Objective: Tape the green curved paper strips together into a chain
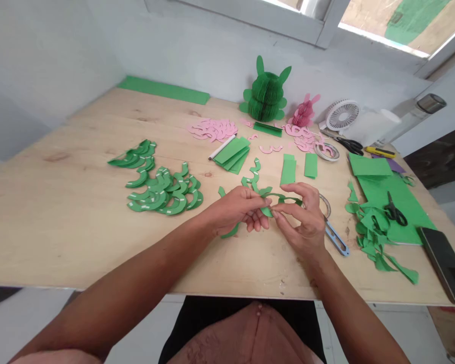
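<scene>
My left hand (239,208) and my right hand (302,214) meet over the middle of the wooden table (60,222). Both pinch a curved green paper cut-out (278,197) between fingertips. More curved green pieces (255,178) lie just beyond the hands, and one sticks out under my left hand. A pile of finished green curved pieces (160,188) with white strips lies to the left. A tape roll (325,203) and small snips (336,239) lie beside my right hand.
Green paper sheets with black scissors (395,210) and offcuts (375,242) lie right, a phone (446,264) at the edge. At the back stand a green paper rabbit (267,92), a pink one (304,111), pink cut-outs (213,128), a small fan (342,115) and folded green strips (233,152).
</scene>
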### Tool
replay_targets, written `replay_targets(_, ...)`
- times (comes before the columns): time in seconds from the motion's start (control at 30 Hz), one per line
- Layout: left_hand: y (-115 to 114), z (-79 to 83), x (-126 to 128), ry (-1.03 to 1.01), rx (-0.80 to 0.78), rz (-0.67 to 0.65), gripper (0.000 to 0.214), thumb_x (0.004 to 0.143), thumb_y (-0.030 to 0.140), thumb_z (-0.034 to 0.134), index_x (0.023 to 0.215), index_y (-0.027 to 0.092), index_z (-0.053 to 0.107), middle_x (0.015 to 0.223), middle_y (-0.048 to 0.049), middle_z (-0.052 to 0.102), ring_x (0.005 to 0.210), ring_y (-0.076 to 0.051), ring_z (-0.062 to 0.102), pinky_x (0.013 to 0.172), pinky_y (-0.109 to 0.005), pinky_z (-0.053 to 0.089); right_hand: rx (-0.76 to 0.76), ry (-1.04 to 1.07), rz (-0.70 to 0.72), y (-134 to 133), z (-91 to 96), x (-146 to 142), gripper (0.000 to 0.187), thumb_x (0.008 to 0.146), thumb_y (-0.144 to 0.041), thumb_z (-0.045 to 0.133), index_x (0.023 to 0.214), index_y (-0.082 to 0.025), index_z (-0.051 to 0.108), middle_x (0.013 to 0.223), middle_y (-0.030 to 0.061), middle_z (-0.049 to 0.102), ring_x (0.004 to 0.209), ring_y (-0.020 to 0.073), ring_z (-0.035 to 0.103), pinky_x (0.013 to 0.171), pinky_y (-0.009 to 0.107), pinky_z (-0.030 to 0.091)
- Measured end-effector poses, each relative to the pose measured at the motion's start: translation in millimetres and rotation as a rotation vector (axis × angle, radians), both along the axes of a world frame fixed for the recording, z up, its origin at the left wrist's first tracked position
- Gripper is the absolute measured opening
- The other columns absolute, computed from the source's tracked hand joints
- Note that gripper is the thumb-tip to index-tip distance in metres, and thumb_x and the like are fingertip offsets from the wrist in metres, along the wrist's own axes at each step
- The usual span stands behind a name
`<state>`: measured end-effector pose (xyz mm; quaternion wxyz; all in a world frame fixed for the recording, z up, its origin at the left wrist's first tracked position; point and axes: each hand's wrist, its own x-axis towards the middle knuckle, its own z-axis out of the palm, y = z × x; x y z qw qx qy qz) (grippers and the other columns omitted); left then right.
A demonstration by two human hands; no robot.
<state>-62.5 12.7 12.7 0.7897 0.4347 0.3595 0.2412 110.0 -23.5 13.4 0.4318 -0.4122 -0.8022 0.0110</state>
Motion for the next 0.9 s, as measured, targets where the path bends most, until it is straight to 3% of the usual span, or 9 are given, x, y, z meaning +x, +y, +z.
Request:
replay_targets(0.63, -1.0, 3.6, -1.9, -0.018, 0.038, 0.063, 0.031, 0.072, 0.039, 0.068, 0.062, 0.011, 0.061, 0.055, -0.0068, 0.065, 0.043, -0.009, 0.053, 0.043, -0.020, 0.039, -0.078, -0.006, 0.062, -1.2, -1.2, 2.6, 0.019, 0.076, -0.013, 0.059, 0.090, -0.023, 0.067, 0.110, 0.0078, 0.059, 0.106, 0.0260, 0.050, 0.092, 0.049, 0.042)
replay_targets(0.9, -1.6, 3.0, -0.2, -0.018, 0.030, 0.058, 0.031, 0.071, 0.040, 0.068, 0.062, 0.011, 0.061, 0.054, -0.0063, 0.065, 0.043, -0.009, 0.053, 0.041, -0.019, 0.038, -0.024, 0.004, 0.027, -1.1, -1.3, 1.4, 0.017, 0.077, -0.012, 0.058, 0.087, -0.023, 0.066, 0.105, 0.0075, 0.061, 0.104, 0.0255, 0.051, 0.091, 0.049, 0.042)
